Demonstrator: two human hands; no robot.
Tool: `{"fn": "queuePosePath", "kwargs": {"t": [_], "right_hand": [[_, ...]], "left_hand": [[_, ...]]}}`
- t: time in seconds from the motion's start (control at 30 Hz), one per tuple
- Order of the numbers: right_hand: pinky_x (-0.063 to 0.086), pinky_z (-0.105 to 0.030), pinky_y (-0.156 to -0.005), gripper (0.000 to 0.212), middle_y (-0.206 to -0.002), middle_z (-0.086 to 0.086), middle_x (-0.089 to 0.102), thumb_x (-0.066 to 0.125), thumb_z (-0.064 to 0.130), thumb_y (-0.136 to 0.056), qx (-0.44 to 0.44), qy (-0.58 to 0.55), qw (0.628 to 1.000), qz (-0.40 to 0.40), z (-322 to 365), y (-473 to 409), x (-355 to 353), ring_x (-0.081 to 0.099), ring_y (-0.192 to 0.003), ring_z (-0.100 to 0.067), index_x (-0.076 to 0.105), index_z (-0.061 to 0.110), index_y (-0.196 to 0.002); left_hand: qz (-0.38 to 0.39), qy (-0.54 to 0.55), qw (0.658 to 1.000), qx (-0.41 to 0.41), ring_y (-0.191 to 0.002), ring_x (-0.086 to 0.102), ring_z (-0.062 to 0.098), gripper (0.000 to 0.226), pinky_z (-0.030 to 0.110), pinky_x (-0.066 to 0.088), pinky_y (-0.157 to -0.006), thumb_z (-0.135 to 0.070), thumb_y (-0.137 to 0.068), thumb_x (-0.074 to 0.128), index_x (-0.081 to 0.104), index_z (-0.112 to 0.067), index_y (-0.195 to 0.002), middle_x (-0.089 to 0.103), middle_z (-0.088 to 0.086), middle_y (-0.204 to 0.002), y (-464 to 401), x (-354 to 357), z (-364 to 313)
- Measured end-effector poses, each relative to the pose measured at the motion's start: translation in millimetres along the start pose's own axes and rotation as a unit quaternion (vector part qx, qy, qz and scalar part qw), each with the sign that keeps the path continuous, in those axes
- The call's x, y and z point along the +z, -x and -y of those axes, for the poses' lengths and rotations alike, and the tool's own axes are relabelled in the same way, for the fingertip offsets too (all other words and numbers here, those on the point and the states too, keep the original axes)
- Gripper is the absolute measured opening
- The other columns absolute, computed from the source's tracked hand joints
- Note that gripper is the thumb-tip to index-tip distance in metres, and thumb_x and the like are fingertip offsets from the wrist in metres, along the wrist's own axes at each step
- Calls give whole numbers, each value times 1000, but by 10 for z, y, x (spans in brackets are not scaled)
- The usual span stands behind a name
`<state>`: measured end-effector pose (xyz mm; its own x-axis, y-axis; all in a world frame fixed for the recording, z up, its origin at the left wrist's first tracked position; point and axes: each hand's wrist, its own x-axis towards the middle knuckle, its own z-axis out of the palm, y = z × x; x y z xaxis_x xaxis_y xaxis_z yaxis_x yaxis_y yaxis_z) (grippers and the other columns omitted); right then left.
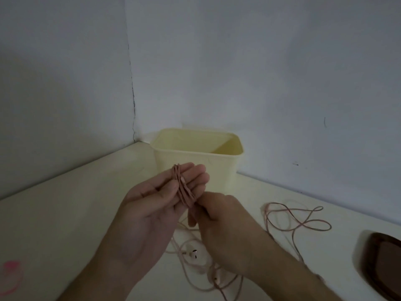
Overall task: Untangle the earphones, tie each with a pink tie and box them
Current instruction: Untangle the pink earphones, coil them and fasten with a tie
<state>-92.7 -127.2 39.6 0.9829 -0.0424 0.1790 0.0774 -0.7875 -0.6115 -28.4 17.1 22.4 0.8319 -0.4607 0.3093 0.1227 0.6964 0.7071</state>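
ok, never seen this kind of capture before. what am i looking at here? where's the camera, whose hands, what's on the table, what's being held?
There is no robot here: a person works with bare hands, and the one picture comes from a wide-angle camera worn on their head, looking forward and down.

The left hand is palm up with fingers nearly straight, and a pinkish earphone cable is wound in loops around those fingers. The right hand is at the lower end of the coil, fingers curled at it; the frame is blurred there, so the exact pinch is unclear.

On the pale table stands an open cream box in the corner by the wall. More loose cable lies to the right and under the hands, with a white earbud showing. Pink ties lie at the left edge, and a dark object sits at the right edge, cut off.
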Motion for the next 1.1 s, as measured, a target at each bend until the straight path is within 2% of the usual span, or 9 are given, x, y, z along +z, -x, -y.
{"fn": "queuePosePath", "kwargs": {"t": [0.1, 0.23, 0.37, 0.7, 0.83, 0.9, 0.97, 1.03, 1.1], "right_hand": [[53, -40, -73, 27, -82, 1, 67, 51, 28, -105, -5, 31, 999, 30, 35, 9, 11, 63, -75, -18, 60, 20, -82], [44, -25, -62, 26, -74, 7, 64, 59, 31, -104, -18, 43, 998, 31, 86, 35, -147, 58, -67, -10, 62, 20, -81], [39, -20, -54, 23, -63, 12, 63, 68, 36, -98, -33, 57, 998, -24, 95, 47, -408, 55, -59, -6, 68, 23, -79], [36, -18, -53, 33, -54, 9, 48, 63, 38, -102, -48, -24, 998, -23, -18, 53, -528, 44, -51, -6, 68, 20, -74], [50, -30, -71, 31, -73, 13, 64, 48, 34, -104, -58, -16, 998, -33, -76, 16, -334, 60, -73, -8, 61, 27, -76], [54, -36, -73, 21, -82, 6, 68, 47, 20, -98, -36, 13, 999, -21, -109, 5, -216, 64, -78, -15, 58, 26, -83], [53, -37, -71, 26, -84, 3, 65, 47, 9, -101, -22, 47, 999, 4, -105, 17, -122, 62, -76, -20, 53, 27, -83], [55, -38, -78, 20, -95, 2, 69, 50, 11, -103, -19, 66, 997, 29, -90, 21, -51, 64, -85, -20, 60, 25, -94], [56, -42, -81, 16, -99, 3, 70, 50, 15, -103, -18, 73, 996, 43, -49, 27, -18, 65, -88, -20, 62, 25, -99]], "left_hand": [[-2, -43, 999, 32, -122, 68, 43, 42, 43, 54, -104, 3, -90, 49, 58, 15, -129, 69, 31, -126, -27, -29, -7], [-31, -206, 977, 41, -115, 72, 31, 28, 46, 52, -107, -11, -97, 61, 68, -1, -123, 78, 16, -115, -2, -60, 51], [17, -331, 943, 11, -69, 66, 22, 39, 31, 54, -73, -34, -104, 55, 75, -7, -83, 73, 11, -73, 46, -18, 81], [130, -58, 980, -140, -43, 40, 16, 30, 26, 33, -46, -21, -97, 57, 65, 3, -80, 43, 5, -49, 52, -65, 13], [180, 98, 969, -136, -87, 68, 38, 38, 39, 56, -80, -12, -105, 45, 59, 20, -119, 68, 28, -93, -2, -148, -18], [174, 191, 956, -139, -137, 44, 54, 53, 55, 33, -119, -11, -111, 19, 20, 28, -147, 41, 48, -143, -35, -174, -35], [115, 179, 971, -109, -155, 8, 53, 57, 54, 4, -128, -14, -111, 6, -6, 23, -152, 4, 46, -161, -7, -197, -54], [111, 157, 979, -71, -157, 5, 51, 56, 51, 4, -130, -13, -111, 13, 3, 22, -153, 3, 42, -164, -32, -147, -49], [90, 117, 987, -62, -148, 38, 50, 55, 49, 34, -123, -11, -101, 47, 38, 21, -145, 37, 40, -155, -63, -133, -1]]}}
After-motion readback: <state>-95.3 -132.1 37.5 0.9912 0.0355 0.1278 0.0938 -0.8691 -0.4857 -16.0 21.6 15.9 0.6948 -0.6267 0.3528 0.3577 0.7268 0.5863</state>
